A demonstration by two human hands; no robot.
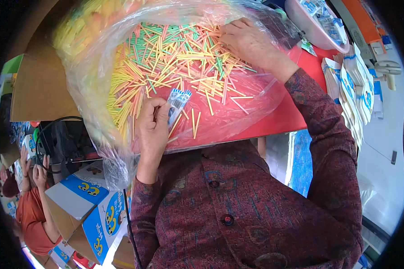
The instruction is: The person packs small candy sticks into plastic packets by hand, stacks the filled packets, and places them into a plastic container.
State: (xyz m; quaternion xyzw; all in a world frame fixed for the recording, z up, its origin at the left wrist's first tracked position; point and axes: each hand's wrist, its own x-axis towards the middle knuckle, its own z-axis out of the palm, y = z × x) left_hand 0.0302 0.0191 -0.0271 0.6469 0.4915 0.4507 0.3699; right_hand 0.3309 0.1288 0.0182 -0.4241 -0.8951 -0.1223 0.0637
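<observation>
My left hand [153, 123] is closed in a pinch on a small blue-and-white printed packet [178, 102] at the near edge of a heap of thin coloured sticks [184, 56]. The sticks are yellow, pink, orange and green, strewn over a clear plastic sheet [238, 121]. At the far right of the heap lies my right hand [249, 42], its fingers stretched out over the sticks and touching them. Its fingertips are partly hidden, and I see nothing gripped there. A few loose yellow sticks [195, 123] lie beside the packet.
The sheet covers a red tabletop [287, 112]. A pink basin [296, 18] of packets stands at the back right, near stacked printed bags [350, 85]. Left are a brown carton [42, 85], a blue printed box [87, 190] and another person in an orange top [33, 219].
</observation>
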